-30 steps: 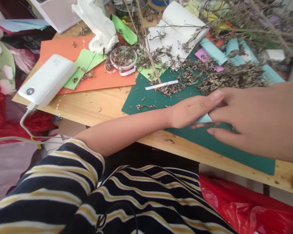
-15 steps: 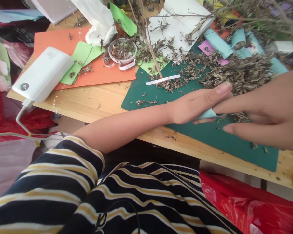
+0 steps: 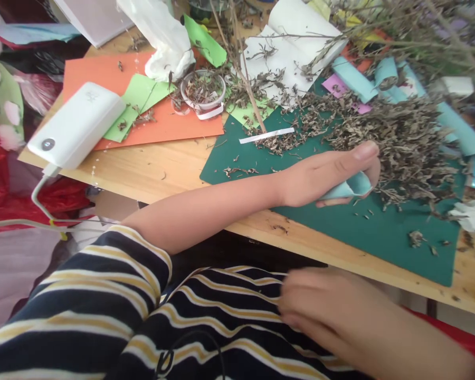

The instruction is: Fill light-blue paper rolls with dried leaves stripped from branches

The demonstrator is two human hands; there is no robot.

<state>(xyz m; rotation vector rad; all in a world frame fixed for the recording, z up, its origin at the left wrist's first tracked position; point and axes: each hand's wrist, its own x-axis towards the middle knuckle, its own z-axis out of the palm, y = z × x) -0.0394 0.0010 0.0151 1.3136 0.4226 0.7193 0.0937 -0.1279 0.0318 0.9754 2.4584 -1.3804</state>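
Note:
My left hand (image 3: pixel 332 171) is closed around a light blue paper pouch (image 3: pixel 359 183), its open mouth facing right. The hand is over a dark green mat (image 3: pixel 388 237), beside a large heap of dried leaves (image 3: pixel 404 140). Lower down, my right hand (image 3: pixel 332 303) is in front of the striped shirt, apart from the pouch. Its fingers look bent but are blurred, and whatever may be in them is hidden. More folded light blue paper pouches (image 3: pixel 355 79) lie behind the heap.
At left, a white power bank (image 3: pixel 77 124) with a cable rests partly on orange paper (image 3: pixel 162 126). A round container of dried leaves (image 3: pixel 203 89) stands near a white paper strip (image 3: pixel 267 135). Dry stems (image 3: pixel 253 100) cross the back. A crumpled tissue (image 3: pixel 470 215) is at right.
My right hand has pulled away from the pouch's mouth and moved down and left towards the shirt. My left hand still holds the pouch in about the same place.

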